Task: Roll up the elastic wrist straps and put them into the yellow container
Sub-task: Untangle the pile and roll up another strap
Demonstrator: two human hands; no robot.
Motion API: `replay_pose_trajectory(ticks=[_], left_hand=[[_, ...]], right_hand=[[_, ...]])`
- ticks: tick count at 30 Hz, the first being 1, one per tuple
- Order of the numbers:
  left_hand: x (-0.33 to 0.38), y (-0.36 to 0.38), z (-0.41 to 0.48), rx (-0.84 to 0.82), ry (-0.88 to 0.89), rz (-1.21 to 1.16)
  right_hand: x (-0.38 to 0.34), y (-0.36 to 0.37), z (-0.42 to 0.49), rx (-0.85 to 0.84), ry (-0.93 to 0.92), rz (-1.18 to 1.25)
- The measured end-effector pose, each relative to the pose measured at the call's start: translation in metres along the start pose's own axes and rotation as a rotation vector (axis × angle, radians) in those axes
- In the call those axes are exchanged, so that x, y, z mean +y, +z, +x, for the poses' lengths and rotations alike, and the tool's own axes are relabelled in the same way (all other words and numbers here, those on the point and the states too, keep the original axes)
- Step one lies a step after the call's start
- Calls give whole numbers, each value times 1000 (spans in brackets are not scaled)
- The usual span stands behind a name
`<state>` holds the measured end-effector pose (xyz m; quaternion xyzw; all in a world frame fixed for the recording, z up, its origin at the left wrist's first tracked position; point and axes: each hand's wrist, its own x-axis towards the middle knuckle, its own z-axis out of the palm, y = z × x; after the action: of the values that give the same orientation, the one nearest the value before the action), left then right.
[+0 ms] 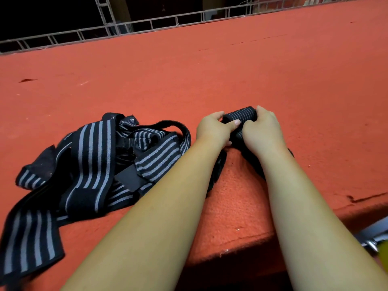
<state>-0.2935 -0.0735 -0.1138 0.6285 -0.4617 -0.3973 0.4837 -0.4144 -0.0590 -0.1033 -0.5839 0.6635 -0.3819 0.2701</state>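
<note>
Two hands meet on one strap in the head view, the only one given. The left hand [214,128] and the right hand [262,133] each curl round an end of a tight roll [239,114] of black, grey-striped elastic. It sits on the red felt tabletop [210,70] just ahead of the knuckles. Each grip is pinched on the roll, the left thumb laid across its near face and the right fingers wrapped over its top. Holding both ends at once looks meant to stop the coil from slipping sideways or springing open, since the elastic would likely unwind if let go. The unrolled tail [219,164] of the same strap trails back toward the person under the wrists, so I judge the rolling only partly done. Both forearms reach forward, converging on the roll, with the wrists low to the felt. Left of the left forearm lies a loose heap of straps [94,160], tangled and not yet rolled. A sliver of yellow-green [383,252] shows at the lower right edge, below the tabletop and beside a metal part [375,236]; whether it is the yellow container I cannot tell.
</note>
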Motion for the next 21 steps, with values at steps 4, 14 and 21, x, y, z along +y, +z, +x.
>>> replay_pose_trajectory(ticks=[4,14,21], left_hand=[[7,-11,-5,26,-8,28],[13,-85,-78,-19,37,13],[13,-163,-122,95,70,15]], right_hand=[[2,1,-3,126,-31,171],[-46,21,-57,55,-207,348],[-100,60,-106,-138,-269,366]])
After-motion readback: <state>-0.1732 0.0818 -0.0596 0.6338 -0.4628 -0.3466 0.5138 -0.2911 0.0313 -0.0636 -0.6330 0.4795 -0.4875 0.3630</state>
